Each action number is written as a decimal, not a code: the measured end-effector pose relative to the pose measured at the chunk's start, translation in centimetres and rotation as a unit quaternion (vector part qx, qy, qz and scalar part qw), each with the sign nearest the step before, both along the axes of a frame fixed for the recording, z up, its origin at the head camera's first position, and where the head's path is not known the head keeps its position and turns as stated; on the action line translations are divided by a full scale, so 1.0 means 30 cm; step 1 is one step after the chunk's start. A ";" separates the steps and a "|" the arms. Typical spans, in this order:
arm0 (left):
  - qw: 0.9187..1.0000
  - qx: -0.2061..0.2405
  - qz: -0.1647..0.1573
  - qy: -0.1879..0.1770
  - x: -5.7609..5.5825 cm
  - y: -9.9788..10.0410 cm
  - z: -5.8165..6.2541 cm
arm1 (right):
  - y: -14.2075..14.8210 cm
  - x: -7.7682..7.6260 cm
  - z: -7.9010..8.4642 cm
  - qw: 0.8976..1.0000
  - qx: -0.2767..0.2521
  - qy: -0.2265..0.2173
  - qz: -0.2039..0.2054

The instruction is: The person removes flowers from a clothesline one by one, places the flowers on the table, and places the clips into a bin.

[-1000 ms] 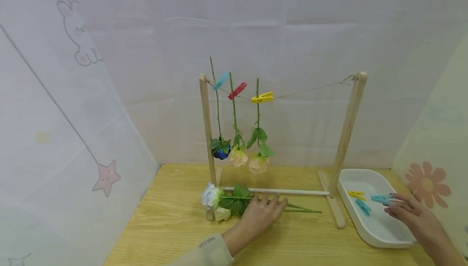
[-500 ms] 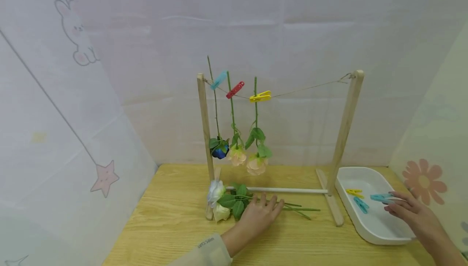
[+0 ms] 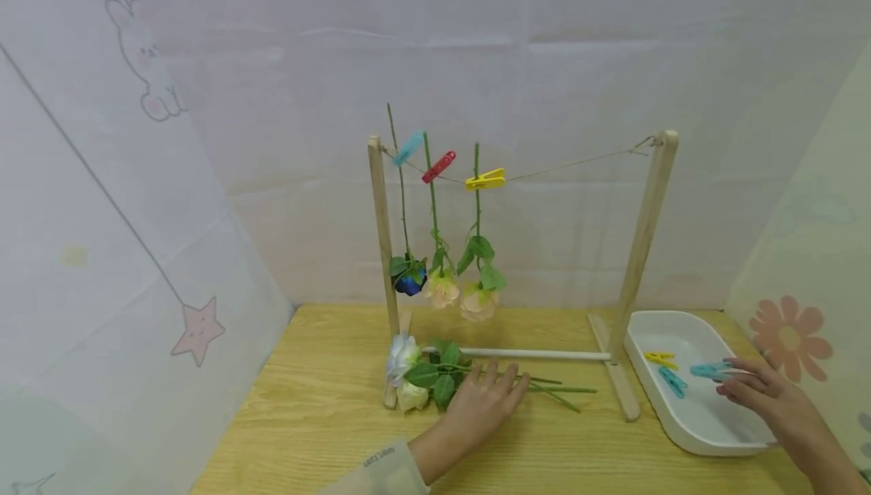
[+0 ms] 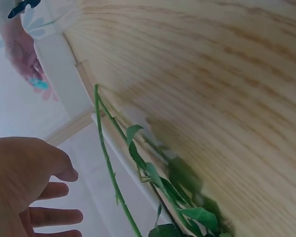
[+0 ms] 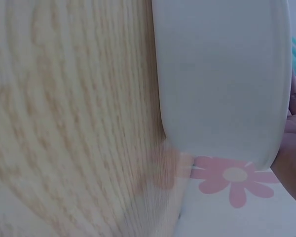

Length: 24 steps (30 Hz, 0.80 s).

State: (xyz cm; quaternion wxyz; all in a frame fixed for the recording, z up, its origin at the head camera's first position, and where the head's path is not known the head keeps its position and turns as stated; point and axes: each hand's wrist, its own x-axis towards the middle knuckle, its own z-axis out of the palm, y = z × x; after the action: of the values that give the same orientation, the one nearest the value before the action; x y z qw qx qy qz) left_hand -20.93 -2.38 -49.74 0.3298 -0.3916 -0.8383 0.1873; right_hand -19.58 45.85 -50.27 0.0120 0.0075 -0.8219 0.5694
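In the head view my left hand (image 3: 485,399) is spread palm down over the flowers lying on the table, its fingers extended across their stems. A pale blue-white rose (image 3: 403,359) and a cream rose (image 3: 412,395) lie left of it, with green leaves (image 3: 444,387) between. The left wrist view shows those fingers loose beside a green stem (image 4: 106,160). My right hand (image 3: 772,402) pinches a light blue clothespin (image 3: 709,370) above the white tray (image 3: 721,448). Lying in that tray are a yellow clothespin (image 3: 661,360) and another blue clothespin (image 3: 672,382).
A wooden frame (image 3: 643,249) stands at the back with a string (image 3: 578,165) across it. From the string hang a dark blue rose (image 3: 410,280) and two peach roses (image 3: 478,302), upside down, on blue, red (image 3: 438,167) and yellow clothespins. A white bar (image 3: 544,354) joins the frame's feet.
The flowers under my left hand have shifted; the blue-white rose sits farther right and the stem ends have fanned apart. My right hand keeps its pinch on the blue clothespin, nearly still.
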 end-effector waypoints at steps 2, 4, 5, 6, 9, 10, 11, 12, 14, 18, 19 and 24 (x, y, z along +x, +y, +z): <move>1.000 0.003 -0.001 0.002 0.003 -0.003 0.011 | 0.000 0.000 -0.001 1.000 0.021 -0.008 -0.005; 1.000 0.004 -0.001 0.002 0.007 -0.005 0.021 | 0.003 -0.001 -0.001 1.000 0.029 -0.008 -0.005; 1.000 0.006 -0.001 0.001 0.008 -0.007 0.027 | 0.005 0.000 -0.001 1.000 0.028 -0.006 -0.002; 1.000 0.009 -0.002 0.000 0.009 -0.008 0.033 | 0.007 -0.001 0.001 1.000 0.026 -0.003 0.001; 1.000 0.023 -0.003 0.002 0.011 -0.012 0.051 | 0.014 -0.006 0.003 1.000 0.015 0.008 0.012; 1.000 0.027 -0.002 0.003 0.010 -0.014 0.058 | 0.015 -0.007 0.006 1.000 0.018 0.007 0.013; 1.000 0.031 -0.001 0.003 0.009 -0.017 0.065 | 0.015 -0.009 0.010 1.000 0.019 0.005 0.012; 0.999 0.034 0.001 0.007 0.008 -0.019 0.073 | 0.013 -0.010 0.014 1.000 0.026 0.001 0.008; 0.999 0.042 0.003 0.010 0.005 -0.025 0.090 | 0.009 -0.011 0.024 0.999 0.032 0.000 0.009; 0.998 0.058 0.002 0.015 0.004 -0.036 0.133 | -0.004 -0.018 0.055 0.998 0.036 0.039 0.036; 0.998 0.061 0.002 0.012 0.004 -0.039 0.144 | -0.007 -0.022 0.063 0.997 0.028 0.057 0.047; 0.997 0.076 0.006 0.008 0.001 -0.054 0.194 | -0.038 -0.033 0.117 0.993 0.020 0.102 0.065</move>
State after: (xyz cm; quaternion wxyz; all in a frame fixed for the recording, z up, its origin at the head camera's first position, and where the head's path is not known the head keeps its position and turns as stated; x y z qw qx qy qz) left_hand -20.88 -3.99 -43.91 0.3637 -0.3586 -0.8501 0.1281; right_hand -20.57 44.70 -46.75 0.0585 0.1186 -0.8256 0.5486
